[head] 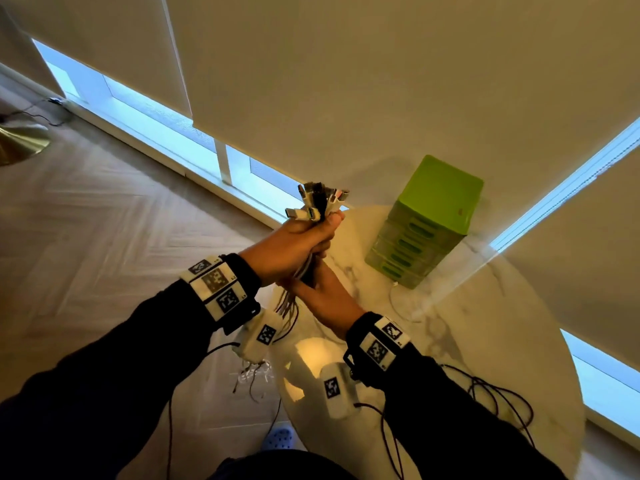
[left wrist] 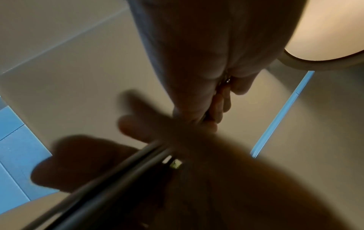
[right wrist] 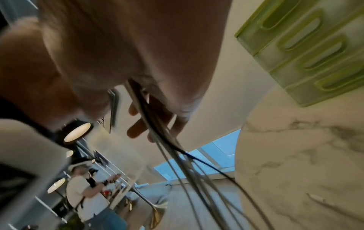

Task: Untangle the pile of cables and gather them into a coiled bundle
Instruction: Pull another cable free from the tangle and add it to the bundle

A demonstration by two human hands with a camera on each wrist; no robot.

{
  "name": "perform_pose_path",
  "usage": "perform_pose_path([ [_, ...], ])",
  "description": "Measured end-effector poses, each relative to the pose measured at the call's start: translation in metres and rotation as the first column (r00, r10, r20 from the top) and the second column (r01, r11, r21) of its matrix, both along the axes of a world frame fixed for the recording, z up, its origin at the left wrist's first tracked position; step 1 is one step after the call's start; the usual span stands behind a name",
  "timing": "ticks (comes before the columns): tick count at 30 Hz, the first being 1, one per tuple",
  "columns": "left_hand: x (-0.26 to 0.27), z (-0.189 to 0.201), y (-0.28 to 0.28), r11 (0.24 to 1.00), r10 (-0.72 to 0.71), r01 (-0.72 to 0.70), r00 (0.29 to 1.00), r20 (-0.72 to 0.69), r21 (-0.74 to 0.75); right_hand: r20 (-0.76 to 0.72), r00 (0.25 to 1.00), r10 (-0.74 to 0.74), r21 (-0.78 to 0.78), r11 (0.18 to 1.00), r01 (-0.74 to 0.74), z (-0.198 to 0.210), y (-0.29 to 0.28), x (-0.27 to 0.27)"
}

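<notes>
A bundle of cables stands upright over the left edge of the marble table. Its connector ends fan out above my left hand, which grips the bundle in a fist. Directly below, my right hand wraps loosely round the same strands. The loose cable lengths hang down past my left wrist towards the floor. In the right wrist view the cables run out of my palm past half-curled fingers. In the left wrist view they pass blurred between the right hand's thumb and fingers.
A green drawer unit stands on the table's far side, with a thin white cable loop lying before it. Dark wrist-device wires trail over the table's near right. A brass lamp base stands far left. Another person stands in the background.
</notes>
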State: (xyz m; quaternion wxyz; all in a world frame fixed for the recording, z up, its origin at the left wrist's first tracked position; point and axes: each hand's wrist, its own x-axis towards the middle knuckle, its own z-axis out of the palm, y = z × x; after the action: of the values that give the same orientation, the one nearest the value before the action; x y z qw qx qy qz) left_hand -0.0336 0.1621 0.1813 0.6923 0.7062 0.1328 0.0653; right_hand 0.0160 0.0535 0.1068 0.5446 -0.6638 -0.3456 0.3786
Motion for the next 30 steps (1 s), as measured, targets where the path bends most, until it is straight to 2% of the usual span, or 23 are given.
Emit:
perform_pose_path([
  [2,0.006,-0.001,-0.005,0.998,-0.053,0.054,0.999,0.004,-0.046,-0.140,0.984,-0.106,0.038,0.993,0.112,0.002,-0.010,-0.005],
  [5,0.020,-0.004,-0.014,0.978,-0.133,0.142,0.989,0.071,-0.155,-0.278,0.940,-0.199,0.006,0.978,0.208,0.003,-0.031,-0.003],
  [7,0.029,-0.007,-0.025,0.952,-0.121,0.144,0.987,0.102,-0.270,-0.321,0.916,-0.239,0.011,0.967,0.256,0.010,-0.046,0.005],
  [9,0.038,-0.014,-0.037,0.941,-0.160,0.182,0.982,0.100,-0.286,-0.326,0.906,-0.270,0.027,0.955,0.294,0.019,-0.061,0.012],
  [12,0.050,-0.024,-0.058,0.942,-0.276,0.284,0.959,0.069,-0.178,-0.264,0.923,-0.281,-0.004,0.957,0.290,0.031,-0.081,0.022],
  [15,0.064,-0.022,-0.077,0.948,-0.280,0.283,0.959,0.045,-0.147,-0.202,0.952,-0.229,-0.055,0.973,0.223,0.033,-0.099,0.033],
  [20,0.081,-0.024,-0.107,0.944,-0.320,0.322,0.946,-0.038,0.076,0.052,0.982,-0.182,-0.163,0.968,0.188,-0.004,-0.130,0.041],
  [22,0.086,-0.033,-0.115,0.962,-0.273,0.272,0.962,-0.001,0.033,0.115,0.980,-0.163,-0.271,0.944,0.189,-0.027,-0.145,0.039],
  [26,0.102,-0.059,-0.107,0.983,-0.146,0.143,0.989,-0.019,-0.117,0.055,0.986,-0.160,-0.483,0.860,0.166,-0.078,-0.191,0.035],
  [28,0.105,-0.069,-0.097,0.981,-0.108,0.098,0.993,-0.055,-0.170,0.126,0.979,-0.162,-0.605,0.770,0.205,-0.102,-0.220,0.040],
  [30,0.105,-0.077,-0.092,0.975,-0.100,0.081,0.991,-0.086,-0.208,0.182,0.976,-0.119,-0.736,0.641,0.216,-0.123,-0.248,0.053],
])
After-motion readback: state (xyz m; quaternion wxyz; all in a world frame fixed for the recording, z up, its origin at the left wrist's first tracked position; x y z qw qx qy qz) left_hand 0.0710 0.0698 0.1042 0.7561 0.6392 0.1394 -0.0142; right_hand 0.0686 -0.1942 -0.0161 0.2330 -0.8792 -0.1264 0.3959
